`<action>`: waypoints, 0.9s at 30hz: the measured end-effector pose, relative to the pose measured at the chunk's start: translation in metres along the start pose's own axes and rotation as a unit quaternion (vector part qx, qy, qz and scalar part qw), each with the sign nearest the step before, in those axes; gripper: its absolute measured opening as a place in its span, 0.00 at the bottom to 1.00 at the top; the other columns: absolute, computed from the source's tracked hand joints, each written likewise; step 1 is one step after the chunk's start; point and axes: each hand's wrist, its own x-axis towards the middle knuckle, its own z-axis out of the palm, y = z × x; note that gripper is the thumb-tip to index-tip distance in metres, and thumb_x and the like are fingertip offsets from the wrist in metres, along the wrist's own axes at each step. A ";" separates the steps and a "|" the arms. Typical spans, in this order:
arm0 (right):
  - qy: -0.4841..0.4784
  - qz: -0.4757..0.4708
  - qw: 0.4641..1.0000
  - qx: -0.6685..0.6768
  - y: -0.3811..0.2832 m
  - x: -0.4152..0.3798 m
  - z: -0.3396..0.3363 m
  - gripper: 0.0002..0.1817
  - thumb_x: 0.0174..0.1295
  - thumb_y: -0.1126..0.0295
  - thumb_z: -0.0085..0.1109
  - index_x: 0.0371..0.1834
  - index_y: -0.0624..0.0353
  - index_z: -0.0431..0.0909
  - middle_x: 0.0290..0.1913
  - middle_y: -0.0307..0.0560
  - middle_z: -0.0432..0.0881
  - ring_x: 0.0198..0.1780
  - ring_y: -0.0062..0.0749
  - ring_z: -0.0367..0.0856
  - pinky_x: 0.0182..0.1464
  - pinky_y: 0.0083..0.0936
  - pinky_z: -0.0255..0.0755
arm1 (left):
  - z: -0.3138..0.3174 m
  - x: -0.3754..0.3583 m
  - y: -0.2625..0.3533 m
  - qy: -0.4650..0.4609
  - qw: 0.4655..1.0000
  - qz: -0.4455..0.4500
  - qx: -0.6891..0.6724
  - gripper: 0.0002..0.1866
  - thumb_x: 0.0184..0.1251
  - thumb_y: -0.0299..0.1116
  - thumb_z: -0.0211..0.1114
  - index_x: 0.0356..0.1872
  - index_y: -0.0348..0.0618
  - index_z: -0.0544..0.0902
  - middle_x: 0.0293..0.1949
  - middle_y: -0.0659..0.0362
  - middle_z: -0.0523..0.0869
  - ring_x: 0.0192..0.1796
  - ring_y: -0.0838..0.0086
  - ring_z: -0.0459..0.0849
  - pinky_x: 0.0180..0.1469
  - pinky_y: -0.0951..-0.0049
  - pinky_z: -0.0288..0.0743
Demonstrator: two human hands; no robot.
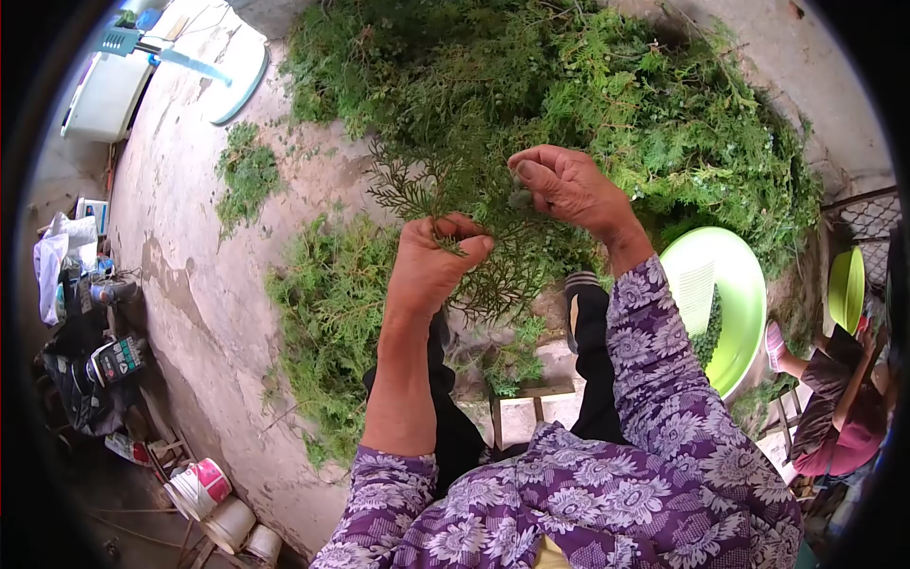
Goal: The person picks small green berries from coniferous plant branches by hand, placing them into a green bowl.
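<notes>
A scale-leaved conifer sprig [406, 192] held up between two hands, cuttings all around.
At 8 o'clock of the left hand [428, 266], a low pile of greenery [332, 318] lies on the floor; that hand pinches the sprig between thumb and fingers, seemingly to steady it with its fronds spread. At 2 o'clock, the right hand [576, 192] curls thumb towards fingers; whether it grips anything, I cannot tell. The big heap [664, 123] spans 12 to 2 o'clock, and the lime-green basin [749, 294] sits at 4, probably for easy reach, holding small green pieces [707, 339].
</notes>
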 end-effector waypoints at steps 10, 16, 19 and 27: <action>0.009 -0.043 0.980 -0.195 0.001 -0.004 0.010 0.20 0.44 0.61 0.66 0.39 0.59 0.74 0.25 0.34 0.70 0.27 0.16 0.66 0.29 0.15 0.61 | -0.003 0.002 -0.004 -0.019 1.000 -0.002 0.021 0.05 0.44 0.18 0.65 0.22 0.39 0.79 0.22 0.66 0.78 0.24 0.86 0.73 0.26 0.85 0.66; 0.068 -0.087 0.974 -0.199 0.011 0.001 0.011 0.17 0.46 0.62 0.62 0.35 0.61 0.74 0.25 0.40 0.75 0.25 0.17 0.70 0.27 0.18 0.66 | 0.001 0.000 -0.001 0.007 0.999 -0.006 -0.047 0.06 0.43 0.19 0.66 0.24 0.39 0.78 0.22 0.66 0.78 0.24 0.86 0.72 0.25 0.84 0.65; 0.086 -0.110 0.963 -0.232 0.013 0.002 0.014 0.14 0.48 0.65 0.59 0.35 0.61 0.74 0.23 0.42 0.76 0.24 0.17 0.70 0.27 0.18 0.67 | 0.001 -0.001 0.004 0.003 0.999 -0.015 -0.028 0.07 0.43 0.20 0.66 0.25 0.39 0.79 0.22 0.65 0.79 0.23 0.85 0.72 0.25 0.84 0.64; 0.144 -0.175 0.957 -0.183 0.020 0.006 0.016 0.08 0.51 0.69 0.53 0.29 0.63 0.75 0.21 0.41 0.76 0.22 0.17 0.71 0.26 0.18 0.67 | 0.002 -0.002 0.006 0.008 0.999 -0.014 -0.039 0.05 0.43 0.21 0.66 0.23 0.39 0.79 0.18 0.67 0.76 0.20 0.86 0.69 0.22 0.84 0.60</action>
